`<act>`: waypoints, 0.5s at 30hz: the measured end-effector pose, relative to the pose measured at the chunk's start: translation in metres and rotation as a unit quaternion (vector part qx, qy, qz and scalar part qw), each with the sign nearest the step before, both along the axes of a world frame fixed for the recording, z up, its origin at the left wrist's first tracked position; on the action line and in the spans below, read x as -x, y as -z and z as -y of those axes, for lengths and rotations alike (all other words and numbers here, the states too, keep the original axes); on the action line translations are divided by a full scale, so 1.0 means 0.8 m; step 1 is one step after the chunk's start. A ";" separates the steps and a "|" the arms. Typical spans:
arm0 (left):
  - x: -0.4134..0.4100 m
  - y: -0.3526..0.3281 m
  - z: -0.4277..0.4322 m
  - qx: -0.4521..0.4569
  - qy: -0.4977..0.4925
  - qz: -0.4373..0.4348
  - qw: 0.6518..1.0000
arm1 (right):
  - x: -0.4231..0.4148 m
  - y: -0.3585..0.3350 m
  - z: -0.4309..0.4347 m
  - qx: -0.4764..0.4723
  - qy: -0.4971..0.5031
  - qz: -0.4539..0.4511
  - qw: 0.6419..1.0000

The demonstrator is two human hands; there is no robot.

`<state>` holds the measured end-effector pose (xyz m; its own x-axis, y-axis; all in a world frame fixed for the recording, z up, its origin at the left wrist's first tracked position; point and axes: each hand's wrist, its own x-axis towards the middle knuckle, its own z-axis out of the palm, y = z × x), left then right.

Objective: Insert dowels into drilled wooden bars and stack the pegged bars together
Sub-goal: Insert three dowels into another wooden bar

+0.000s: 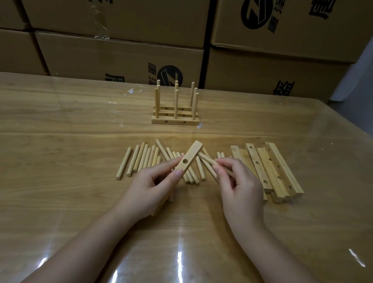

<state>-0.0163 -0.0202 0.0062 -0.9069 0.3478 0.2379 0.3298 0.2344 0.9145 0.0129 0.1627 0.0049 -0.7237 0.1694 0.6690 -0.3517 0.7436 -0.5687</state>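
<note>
my left hand grips a drilled bar, tilted just above the row of loose dowels. my right hand pinches one dowel beside the bar. right of the row lie spare bars; beyond the row stands the pegged stack.

loose dowels left of bars; pegged stack behind, perhaps three deep
</note>
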 end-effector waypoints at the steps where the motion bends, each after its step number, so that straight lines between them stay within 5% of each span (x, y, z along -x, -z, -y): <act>1: 0.000 0.000 0.000 0.000 0.000 -0.002 1.000 | 0.000 0.000 0.000 0.001 0.000 0.005 1.000; 15: -0.002 0.000 0.001 0.014 0.003 -0.019 1.000 | -0.001 -0.002 -0.001 -0.066 0.023 0.038 0.997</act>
